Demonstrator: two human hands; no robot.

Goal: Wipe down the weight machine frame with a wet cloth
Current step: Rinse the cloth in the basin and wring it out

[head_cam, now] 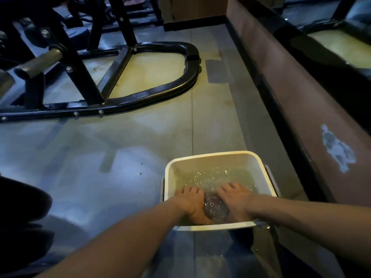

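A white square bucket (212, 156) of rippling water stands on the floor at the lower right. Both hands are in it: my left hand (192, 203) and my right hand (236, 199) press on a dark cloth (215, 207) that lies under the water between them. The fingers of both hands curl over the cloth's edges. The black weight machine frame (152, 93) rests on the floor at the upper left, well away from the bucket, with a rounded base tube and slanted uprights.
A brown wall base with a black ledge (297, 109) runs along the right, close beside the bucket. A brass-coloured weight peg (42, 62) sticks out of the frame. A dark shape (22, 221) sits at the lower left. Grey floor (120, 149) lies between bucket and frame.
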